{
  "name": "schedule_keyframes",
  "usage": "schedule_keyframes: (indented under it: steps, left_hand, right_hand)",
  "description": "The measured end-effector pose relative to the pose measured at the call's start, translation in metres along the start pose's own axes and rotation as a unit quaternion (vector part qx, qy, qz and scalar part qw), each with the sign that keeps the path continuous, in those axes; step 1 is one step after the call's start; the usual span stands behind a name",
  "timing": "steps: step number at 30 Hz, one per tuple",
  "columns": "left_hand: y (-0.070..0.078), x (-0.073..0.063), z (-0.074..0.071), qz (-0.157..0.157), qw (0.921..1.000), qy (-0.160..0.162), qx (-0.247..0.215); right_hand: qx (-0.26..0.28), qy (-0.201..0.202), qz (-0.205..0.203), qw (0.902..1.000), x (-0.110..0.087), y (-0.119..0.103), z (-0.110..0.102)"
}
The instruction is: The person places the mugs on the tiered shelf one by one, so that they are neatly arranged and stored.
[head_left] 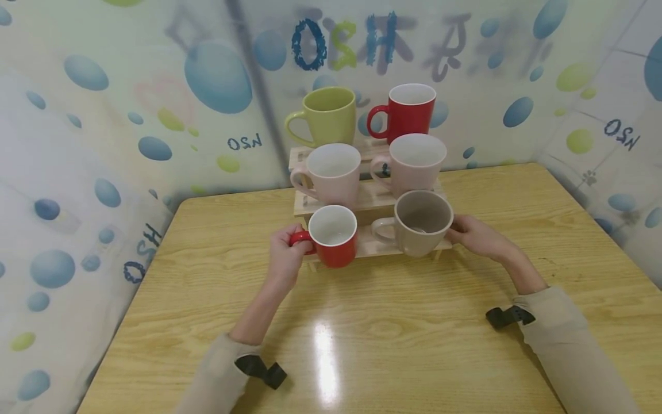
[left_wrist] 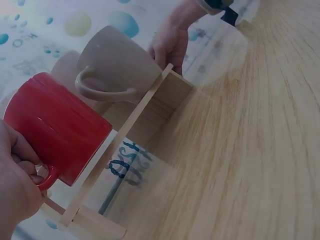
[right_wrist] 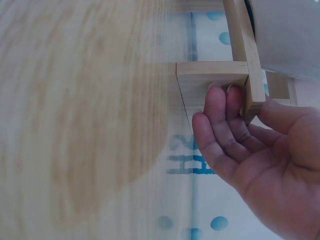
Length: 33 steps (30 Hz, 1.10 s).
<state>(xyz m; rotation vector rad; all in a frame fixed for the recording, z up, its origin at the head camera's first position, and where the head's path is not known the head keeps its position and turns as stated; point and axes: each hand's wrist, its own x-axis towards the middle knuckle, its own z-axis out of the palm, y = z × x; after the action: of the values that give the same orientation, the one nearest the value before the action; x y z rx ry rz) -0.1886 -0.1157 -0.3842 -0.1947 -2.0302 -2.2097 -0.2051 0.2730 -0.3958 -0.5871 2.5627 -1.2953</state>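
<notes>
My left hand [head_left: 286, 259] pinches the handle of a red mug [head_left: 337, 253] with a white inside. The mug is upright at the left of the lowest step of a wooden tiered rack [head_left: 368, 248]. In the left wrist view its base is right at the step's front board. My right hand [head_left: 478, 236] grips the right end of that step; in the right wrist view the fingers [right_wrist: 220, 117] curl against the wood from below, with the thumb on the other side. Beside this hand stands a beige mug [head_left: 414, 241], its handle pointing left.
Two pale pink mugs [head_left: 336, 178] stand on the middle step. On the top step are a green mug [head_left: 331, 118] and a taller red mug [head_left: 411, 118]. The rack is at the back of the wooden table [head_left: 393, 333], close to a patterned wall covering [head_left: 217, 126].
</notes>
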Motion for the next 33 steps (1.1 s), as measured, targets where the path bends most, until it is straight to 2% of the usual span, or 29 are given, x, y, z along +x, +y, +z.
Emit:
schedule_keyframes:
  steps: [14,25,33]
  left_hand:
    - [-0.0098,0.0039,0.0081,0.008,0.9999,0.008,0.010]
    - [-0.0099,0.0076,0.0096,-0.001,0.9995,0.010,0.028]
    - [-0.0082,0.0096,0.0105,0.001,0.9995,-0.001,0.031]
  right_hand:
    - [0.005,0.000,0.004,1.0000,-0.0003,0.0004,0.0003]
    - [0.004,0.001,0.000,1.0000,0.0000,0.0025,0.0000]
    - [0.003,-0.001,0.001,1.0000,0.0005,0.0016,-0.0001]
